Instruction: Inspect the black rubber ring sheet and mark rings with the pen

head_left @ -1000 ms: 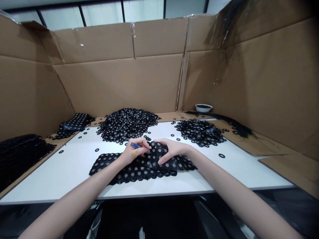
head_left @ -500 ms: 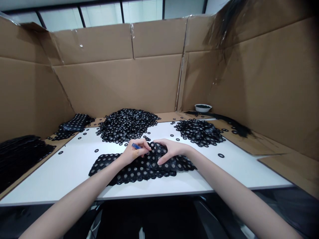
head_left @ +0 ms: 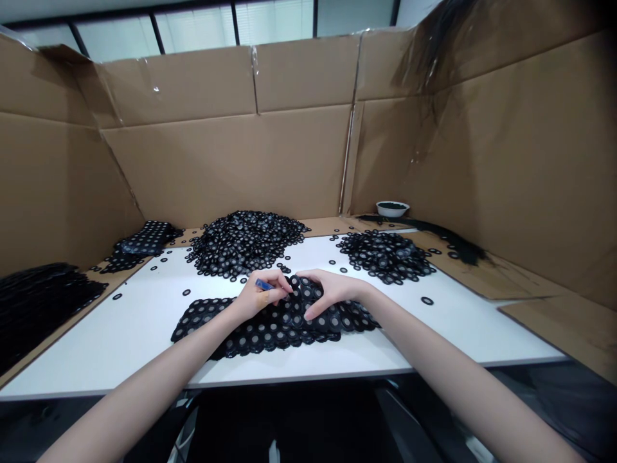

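Observation:
A sheet of linked black rings with pale centres (head_left: pixel 274 335) lies near the front of the white board (head_left: pixel 144 321). My left hand (head_left: pixel 265 292) is closed round a small blue-handled tool (head_left: pixel 263 284), its tip at the raised upper edge of the sheet. My right hand (head_left: pixel 328 292) grips that raised part, thumb in front and the other fingers mostly hidden behind. Behind my hands, a large heap of loose black rings (head_left: pixel 245 241) rises at the centre left, and a smaller heap (head_left: pixel 385 254) sits to the right.
Cardboard walls (head_left: pixel 216 167) enclose the back and sides. At left are a dark stack (head_left: pixel 43 308) and a folded ringed sheet (head_left: pixel 152 236). A white bowl (head_left: pixel 393 209) and a bundle of black strands (head_left: pixel 448 239) are at the back right. Single rings lie scattered.

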A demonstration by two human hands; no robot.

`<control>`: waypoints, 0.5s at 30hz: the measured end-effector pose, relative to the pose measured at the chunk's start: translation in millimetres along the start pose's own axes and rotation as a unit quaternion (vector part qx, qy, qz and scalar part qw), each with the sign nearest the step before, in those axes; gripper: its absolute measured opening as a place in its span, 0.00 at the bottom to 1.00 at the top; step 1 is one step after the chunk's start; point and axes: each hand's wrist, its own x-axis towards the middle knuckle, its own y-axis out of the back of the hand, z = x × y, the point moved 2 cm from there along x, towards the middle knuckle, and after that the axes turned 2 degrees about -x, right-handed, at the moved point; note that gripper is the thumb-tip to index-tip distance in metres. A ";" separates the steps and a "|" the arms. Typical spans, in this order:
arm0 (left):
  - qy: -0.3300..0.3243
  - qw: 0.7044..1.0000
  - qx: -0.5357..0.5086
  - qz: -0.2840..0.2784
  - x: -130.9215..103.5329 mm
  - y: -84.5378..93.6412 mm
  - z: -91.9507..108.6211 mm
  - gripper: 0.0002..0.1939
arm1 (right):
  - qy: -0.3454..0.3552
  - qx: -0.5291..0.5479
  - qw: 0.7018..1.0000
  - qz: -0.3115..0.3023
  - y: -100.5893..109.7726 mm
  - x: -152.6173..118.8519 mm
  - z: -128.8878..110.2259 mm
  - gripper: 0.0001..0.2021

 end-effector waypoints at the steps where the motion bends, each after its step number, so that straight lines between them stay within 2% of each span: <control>1: 0.000 1.000 0.003 0.000 -0.1 0.0 0.3 0.04 | 0.002 0.000 1.000 -0.002 0.0 -0.1 -0.5 0.33; 15: -0.013 0.999 0.044 -0.012 -0.4 -1.9 2.6 0.04 | 0.002 -0.007 1.000 -0.006 0.3 -0.5 -1.3 0.32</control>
